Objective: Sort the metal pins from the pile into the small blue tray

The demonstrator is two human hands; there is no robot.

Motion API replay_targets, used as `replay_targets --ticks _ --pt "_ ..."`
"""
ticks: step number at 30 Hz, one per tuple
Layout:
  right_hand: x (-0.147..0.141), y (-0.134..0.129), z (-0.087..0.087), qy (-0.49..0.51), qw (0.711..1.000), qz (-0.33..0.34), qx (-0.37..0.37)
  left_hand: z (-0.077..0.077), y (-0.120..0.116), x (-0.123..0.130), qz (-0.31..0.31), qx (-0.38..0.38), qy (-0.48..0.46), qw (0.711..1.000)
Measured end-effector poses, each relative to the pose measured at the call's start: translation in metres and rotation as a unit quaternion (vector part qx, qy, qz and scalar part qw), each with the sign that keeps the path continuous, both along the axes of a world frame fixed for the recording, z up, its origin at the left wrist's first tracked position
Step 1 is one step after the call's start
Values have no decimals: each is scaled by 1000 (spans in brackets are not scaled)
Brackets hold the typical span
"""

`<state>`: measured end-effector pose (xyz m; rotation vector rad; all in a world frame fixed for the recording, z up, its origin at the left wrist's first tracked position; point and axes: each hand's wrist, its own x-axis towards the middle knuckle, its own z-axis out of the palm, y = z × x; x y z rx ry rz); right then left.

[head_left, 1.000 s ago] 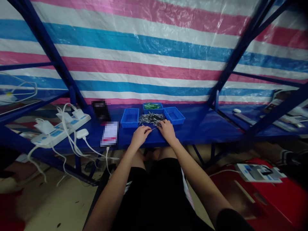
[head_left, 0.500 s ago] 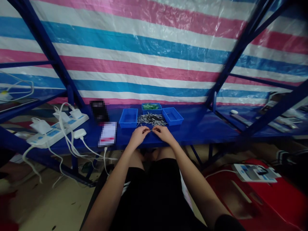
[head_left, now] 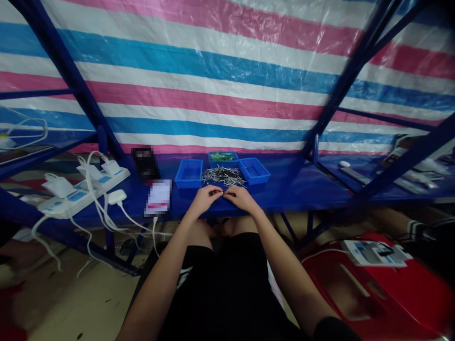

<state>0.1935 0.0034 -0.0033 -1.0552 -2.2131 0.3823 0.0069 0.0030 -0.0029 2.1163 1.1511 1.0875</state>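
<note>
Power strip: a long white plastic power strip with blue patches [head_left: 83,193] lies slanted at the left of the frame, bearing white plug-in chargers [head_left: 59,185] and loose white cables.
Dark item: a black item, blurred by pixels [head_left: 145,163], left of centre.
Phone: a flat phone-like rectangle with a pale, pixelated face [head_left: 158,198], just below the dark item, a white cable at its lower edge.
Left tray: a blue rectangular plastic tray [head_left: 189,173], near the middle of the frame.
Left hand: the left hand [head_left: 206,198], at the centre, has thumb and fingertips pinched on a small thin piece [head_left: 222,192], mostly hidden by the fingers.
Back tray: a smaller-looking blue plastic tray [head_left: 223,165] behind the pile, holding translucent green pieces [head_left: 222,157].
Pile: a loose heap of thin silver and black rods [head_left: 224,176], at the centre, between the trays and just beyond the fingers.
Right hand: the right hand [head_left: 240,196] meets the left at the fingertips, pinching the same piece.
Right tray: a blue plastic tray, set askew [head_left: 254,171], right of the pile.
Bench: the dark blue bench [head_left: 302,187] stretches rightward beneath them.
Lower right: a glossy red plastic surface [head_left: 408,289].
</note>
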Motion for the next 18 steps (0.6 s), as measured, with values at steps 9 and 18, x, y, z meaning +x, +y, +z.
replay_targets --ticks 9,18 --pt "0 -1 4 67 997 14 -42 0 -2 3 7 -19 -18 1000" --pt "2 2 2 115 991 -2 -75 4 -3 1 3 -12 8 1000"
